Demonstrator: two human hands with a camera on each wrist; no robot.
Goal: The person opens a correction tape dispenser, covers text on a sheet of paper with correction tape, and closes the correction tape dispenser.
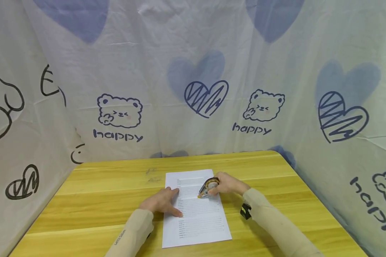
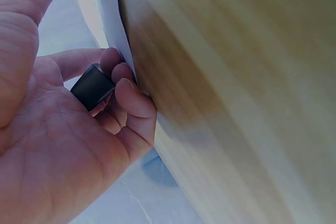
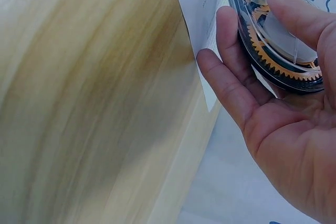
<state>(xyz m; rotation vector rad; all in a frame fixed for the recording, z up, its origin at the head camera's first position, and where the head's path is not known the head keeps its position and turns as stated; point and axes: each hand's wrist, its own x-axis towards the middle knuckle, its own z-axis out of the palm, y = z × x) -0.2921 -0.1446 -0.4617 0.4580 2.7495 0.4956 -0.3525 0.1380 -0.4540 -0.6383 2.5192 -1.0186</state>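
A printed sheet of paper (image 1: 202,214) lies on the wooden table, with rows of small text. My right hand (image 1: 227,184) grips a clear correction tape dispenser (image 1: 209,185) with orange gears and a dark rim. Its orange tip meets the sheet near the middle, among the text lines. My left hand (image 1: 162,201) rests on the sheet's left side, thumb and fingers spread. In the left wrist view, curled fingers of that hand hold a small black cap-like piece (image 2: 93,87) against the palm side. From the head view this piece is hidden.
The yellow wooden table (image 1: 109,200) extends around the sheet on every side. White cloth (image 1: 161,121) printed with blue hearts and bears hangs behind the table and at both sides. A black wrist device (image 1: 245,211) sits under the right sleeve.
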